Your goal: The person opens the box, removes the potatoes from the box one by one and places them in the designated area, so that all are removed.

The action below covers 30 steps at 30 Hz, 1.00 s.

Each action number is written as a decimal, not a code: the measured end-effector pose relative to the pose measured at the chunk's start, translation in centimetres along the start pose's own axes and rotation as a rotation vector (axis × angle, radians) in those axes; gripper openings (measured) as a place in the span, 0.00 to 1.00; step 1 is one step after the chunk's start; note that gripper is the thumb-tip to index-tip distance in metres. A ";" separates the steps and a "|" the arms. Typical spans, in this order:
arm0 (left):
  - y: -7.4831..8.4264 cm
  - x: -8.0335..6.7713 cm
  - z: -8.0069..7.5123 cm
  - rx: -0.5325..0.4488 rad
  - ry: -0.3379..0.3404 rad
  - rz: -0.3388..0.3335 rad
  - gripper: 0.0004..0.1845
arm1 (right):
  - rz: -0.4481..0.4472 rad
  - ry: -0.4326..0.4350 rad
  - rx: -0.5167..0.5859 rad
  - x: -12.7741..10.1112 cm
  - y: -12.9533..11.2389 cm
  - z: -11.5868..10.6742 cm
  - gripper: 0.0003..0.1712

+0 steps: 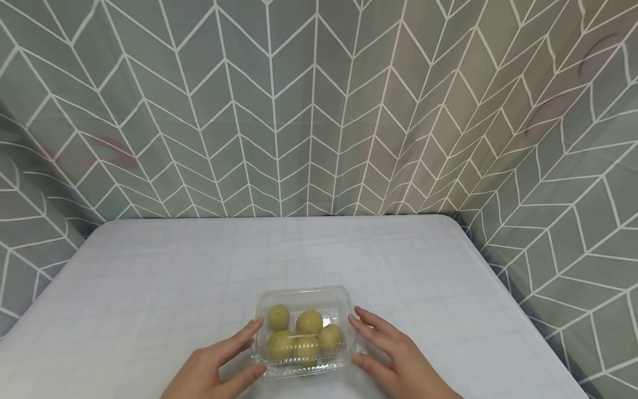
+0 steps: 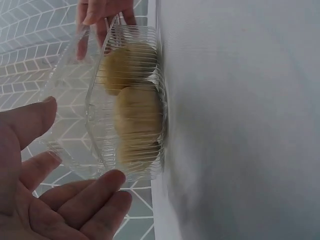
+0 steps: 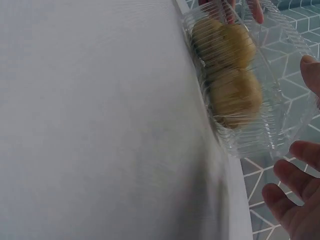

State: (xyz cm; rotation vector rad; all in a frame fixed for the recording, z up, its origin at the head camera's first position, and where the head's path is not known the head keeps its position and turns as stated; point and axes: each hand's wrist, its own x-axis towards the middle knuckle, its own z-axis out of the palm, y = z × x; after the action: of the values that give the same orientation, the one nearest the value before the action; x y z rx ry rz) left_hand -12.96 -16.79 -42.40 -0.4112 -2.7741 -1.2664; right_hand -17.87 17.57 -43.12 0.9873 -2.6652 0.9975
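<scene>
A clear plastic clamshell box (image 1: 302,332) with its lid down holds several round yellow-green fruits (image 1: 309,321). It stands near the front edge of the white table (image 1: 199,266). My left hand (image 1: 249,348) lies at the box's left side with fingers straight, thumb tip against the front-left corner. My right hand (image 1: 358,339) mirrors it at the right side, thumb at the front-right corner. The left wrist view shows the box (image 2: 125,100) close up, with my left hand (image 2: 75,150) spread at its end. The right wrist view shows the box (image 3: 235,85) and the right hand's fingertips (image 3: 295,190) beside it.
A grey-green curtain with a white chevron pattern (image 1: 309,111) hangs behind the table and wraps round both sides. The white cloth stretches from the box to the back edge (image 1: 279,217). The table's right edge (image 1: 503,288) runs close to the curtain.
</scene>
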 end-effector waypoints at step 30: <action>0.5 5.4 -2.2 -0.025 0.188 0.004 0.18 | -0.112 0.150 -0.038 6.4 1.0 -2.9 0.21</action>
State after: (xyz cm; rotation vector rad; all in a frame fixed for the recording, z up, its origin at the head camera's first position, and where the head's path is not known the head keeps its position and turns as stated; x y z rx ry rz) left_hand -18.14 -16.94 -39.65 -0.2831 -2.6028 -1.2689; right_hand -23.77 16.46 -39.31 0.9994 -2.4698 0.9546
